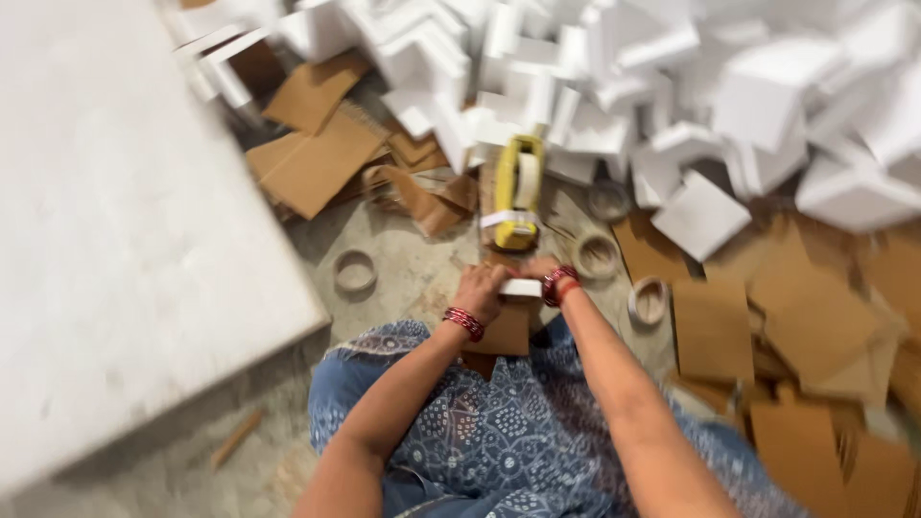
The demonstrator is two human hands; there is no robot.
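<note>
Two hands: both meet at the middle of the view on one small white foam block (523,287) laid on a brown cardboard piece (506,331) over the lap.
Big white slab (115,240): fills the 9 o'clock side; its corner ends near the left forearm, and an elbow swing could knock it.
Empty cardboard tape core (355,271): on the concrete floor (403,259) at 10 o'clock of the hands, round and likely to roll if nudged.
Left hand (480,291): fingers curled over the block's left end, holding it down.
Yellow tape dispenser (516,192): at 12 o'clock, just beyond the block; its cutting edge cannot be made out, so reaching forward blind risks a nick.
Right hand (539,270): mostly hidden behind the bangled wrist; it touches the block's right end, but I cannot tell how tightly.
White foam pile (729,105): heaped from 12 to 2 o'clock; loose pieces could slide down onto the work.
Cardboard sheets (806,326): at 3 o'clock, overlapping; slippery footing.
Blur: the view is smeared, so finer contact stays unclear.
</note>
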